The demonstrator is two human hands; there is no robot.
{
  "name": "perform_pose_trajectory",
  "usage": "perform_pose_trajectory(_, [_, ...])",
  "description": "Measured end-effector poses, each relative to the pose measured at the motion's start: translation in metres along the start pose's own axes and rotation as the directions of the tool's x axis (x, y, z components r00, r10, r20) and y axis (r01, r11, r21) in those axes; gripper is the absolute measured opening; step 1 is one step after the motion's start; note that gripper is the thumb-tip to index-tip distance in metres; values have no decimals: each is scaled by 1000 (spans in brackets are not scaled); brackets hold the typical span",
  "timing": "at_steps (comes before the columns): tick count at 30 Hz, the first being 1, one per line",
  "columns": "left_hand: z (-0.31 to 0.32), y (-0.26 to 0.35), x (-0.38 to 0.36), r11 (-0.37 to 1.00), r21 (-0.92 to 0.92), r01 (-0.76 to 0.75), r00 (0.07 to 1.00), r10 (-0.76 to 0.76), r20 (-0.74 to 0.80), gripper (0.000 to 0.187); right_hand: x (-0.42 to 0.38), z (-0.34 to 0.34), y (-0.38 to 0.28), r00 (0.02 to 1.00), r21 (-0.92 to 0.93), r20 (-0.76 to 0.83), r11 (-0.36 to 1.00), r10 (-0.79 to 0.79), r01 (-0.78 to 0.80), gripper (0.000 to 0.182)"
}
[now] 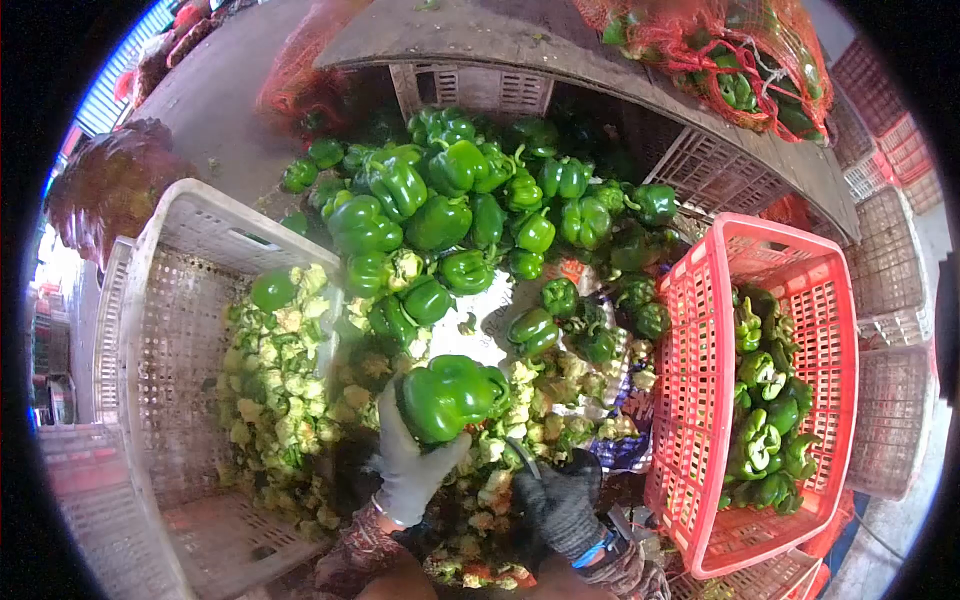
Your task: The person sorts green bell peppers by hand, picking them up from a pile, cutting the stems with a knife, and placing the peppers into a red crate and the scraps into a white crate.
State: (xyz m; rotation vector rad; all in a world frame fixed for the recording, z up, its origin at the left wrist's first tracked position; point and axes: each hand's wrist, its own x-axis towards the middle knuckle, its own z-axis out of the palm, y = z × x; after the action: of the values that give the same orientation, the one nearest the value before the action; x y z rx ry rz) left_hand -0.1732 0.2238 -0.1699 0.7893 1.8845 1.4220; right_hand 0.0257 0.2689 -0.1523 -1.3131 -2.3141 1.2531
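A large green bell pepper [448, 398] rests in my left hand [408, 468], which wears a light grey glove and has its fingers wrapped around the fruit. To its right is my right hand [558, 505] in a dark grey glove, closed around a small curved knife [522, 457]; the handle is hidden in the glove. The blade is just below the pepper, apart from it as far as I can see. Pale yellow-green trimmings [495, 490], apparently pepper cores, lie beneath both hands. Ahead spreads a heap of whole green bell peppers [440, 220].
On the left stands a whitish plastic crate [185, 300] with pale trimmings and a green pepper. A red crate [690, 400] on the right holds green peppers. Red mesh sacks [740, 70] of peppers sit on a board [480, 40] at the back. Stacked crates [890, 260] line the far right.
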Motion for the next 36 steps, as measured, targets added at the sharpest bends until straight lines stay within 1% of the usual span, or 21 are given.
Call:
perform_pose_trajectory(1, [-4,0,3,980,-175,95,995,-93,22,92,2,-1,4,994,156,-46,984,97,-89,27])
perform_pose_trajectory(2, [-8,-5,1,995,-94,45,998,-42,41,94,3,-2,7,976,310,-74,935,203,-171,27])
perform_pose_trajectory(3, [-11,-8,-7,995,89,-38,995,29,95,93,6,-1,15,980,408,-27,897,196,-168,30])
perform_pose_trajectory(4, [-13,-11,-16,955,259,-142,981,101,163,92,9,0,23,982,502,20,847,189,-173,41])
perform_pose_trajectory(5, [-12,-1,-15,930,299,-215,951,130,280,90,15,-2,25,981,588,67,788,181,-186,56])
perform_pose_trajectory(7, [-9,-2,-19,899,309,-309,835,101,541,89,25,-4,24,972,657,201,719,122,-226,70])
perform_pose_trajectory(9, [-6,5,-9,812,207,-546,714,321,623,103,27,3,35,961,816,260,511,96,-272,84])
perform_pose_trajectory(11, [-3,2,-11,948,60,-314,767,215,604,111,27,6,34,962,871,241,409,127,-272,99])
perform_pose_trajectory(12, [0,1,-12,984,-22,-177,779,153,608,115,19,9,26,973,902,142,381,182,-203,99])
perform_pose_trajectory(15, [12,5,-27,969,-111,223,853,-139,503,119,9,9,11,986,481,84,861,141,-164,98])
perform_pose_trajectory(16, [12,6,-30,937,-148,317,853,-214,476,110,6,30,35,998,489,-13,871,66,-52,100])
perform_pose_trajectory(19, [7,14,-32,780,-353,516,814,-319,486,100,15,18,9,992,502,113,859,55,-104,103])
perform_pose_trajectory(20, [4,-1,-32,901,-249,357,869,-222,442,89,16,18,8,986,610,156,780,50,-136,103])
perform_pose_trajectory(22, [1,-7,-30,975,-153,161,901,-82,426,87,23,14,-6,978,825,209,535,14,-184,96])
perform_pose_trajectory(23, [1,-8,-30,985,-152,77,907,-6,421,86,20,13,-3,974,799,224,569,15,-193,94])
perform_pose_trajectory(25, [-4,-3,-30,996,-34,82,868,-54,494,86,14,8,3,969,744,248,638,9,-196,90])
perform_pose_trajectory(26, [-6,-2,-29,997,24,76,847,-77,526,86,9,7,7,967,772,253,597,25,-217,86])
perform_pose_trajectory(29, [-7,-6,-29,996,9,88,806,-77,586,79,-1,6,15,963,747,267,626,26,-224,86])
perform_pose_trajectory(32, [-13,-11,-21,884,-147,443,609,-177,773,72,-18,1,36,909,815,416,439,11,-378,86])
perform_pose_trajectory(35, [2,3,-25,855,-189,483,667,-220,712,70,-23,-3,36,882,814,444,340,158,-470,88])
perform_pose_trajectory(36, [6,2,-28,827,-177,534,649,-267,713,73,-25,6,47,898,771,363,461,249,-439,86])
